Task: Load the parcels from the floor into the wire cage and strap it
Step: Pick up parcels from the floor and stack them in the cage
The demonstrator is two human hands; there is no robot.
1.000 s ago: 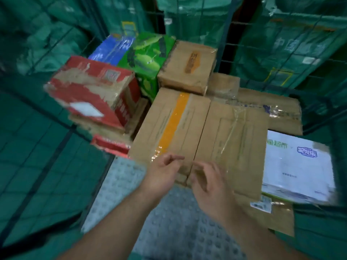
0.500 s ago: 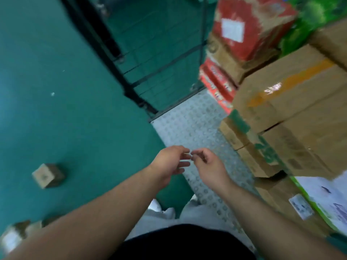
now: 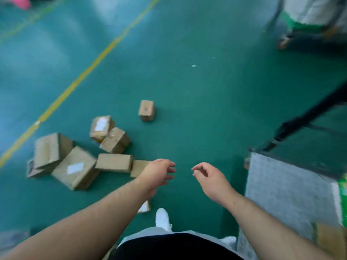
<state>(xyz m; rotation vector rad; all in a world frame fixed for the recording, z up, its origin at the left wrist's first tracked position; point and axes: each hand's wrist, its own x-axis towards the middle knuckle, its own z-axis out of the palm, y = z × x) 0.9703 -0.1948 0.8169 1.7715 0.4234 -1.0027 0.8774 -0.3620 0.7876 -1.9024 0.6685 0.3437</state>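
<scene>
Several brown cardboard parcels lie on the green floor at the left: a large one with a white label, a long one, a taped one and a small one standing apart. My left hand hangs above the floor just right of that pile, fingers loosely curled, holding nothing. My right hand is beside it, also empty and relaxed. The wire cage's grey studded base and a black frame bar show at the right edge.
A yellow line crosses the floor diagonally at the left. Another loaded cart stands at the top right. My white shoe is below my hands, with a small parcel beside it.
My view has swung from the parcels stacked inside the cage to the floor pile. Both hands came off the cage boxes and now hang empty, slightly apart.
</scene>
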